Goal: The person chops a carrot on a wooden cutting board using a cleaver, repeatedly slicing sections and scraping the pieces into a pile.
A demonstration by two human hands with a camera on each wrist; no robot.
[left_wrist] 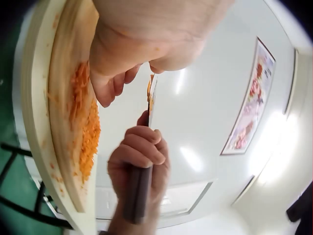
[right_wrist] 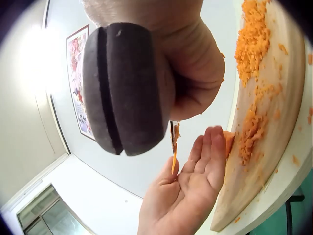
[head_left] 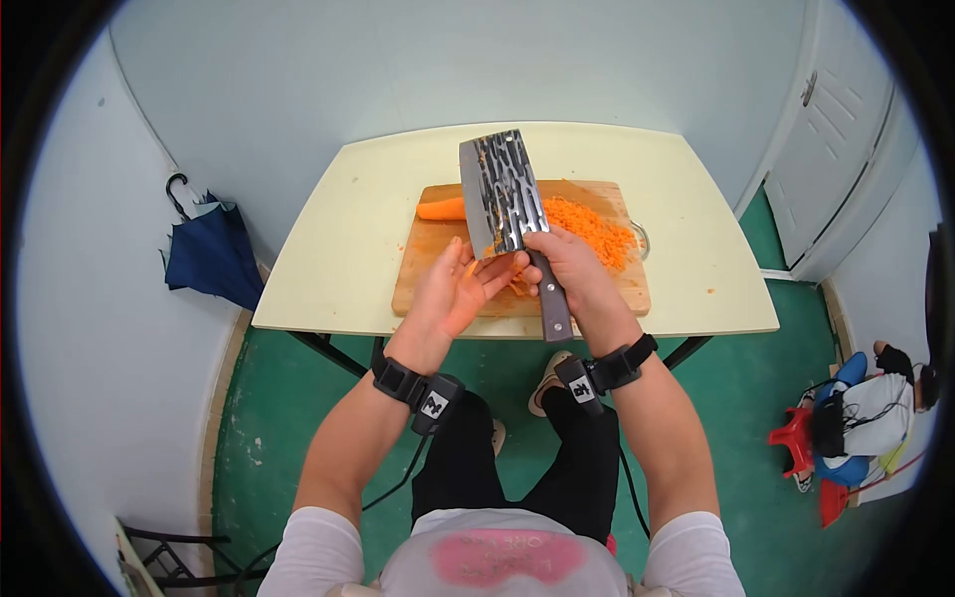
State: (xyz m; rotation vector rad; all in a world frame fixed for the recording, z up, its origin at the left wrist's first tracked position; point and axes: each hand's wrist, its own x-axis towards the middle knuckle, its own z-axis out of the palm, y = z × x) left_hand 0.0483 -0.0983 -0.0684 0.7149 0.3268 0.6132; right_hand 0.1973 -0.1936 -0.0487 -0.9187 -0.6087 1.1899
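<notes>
My right hand (head_left: pixel 579 277) grips a cleaver (head_left: pixel 505 189) by its dark handle, thumb near the blade's base. The broad, dark-patterned blade is raised over the cutting board (head_left: pixel 416 279), with orange carrot bits stuck to it. In the right wrist view the handle's butt (right_wrist: pixel 124 88) looms large and hides part of the grip. My left hand (head_left: pixel 456 291) is beside the blade's lower end, palm turned up and fingers extended. Its thumb is right at a carrot shred (right_wrist: pixel 174 164) hanging from the blade. A large carrot piece (head_left: pixel 440 210) lies on the board behind the hands.
Finely chopped carrot (head_left: pixel 602 234) is heaped on the board's right side, with shreds scattered near its front. The board rests on a pale yellow table (head_left: pixel 338 249) against the wall. A folded blue umbrella (head_left: pixel 214 254) leans at the left; a red stool (head_left: pixel 793 438) stands at the right.
</notes>
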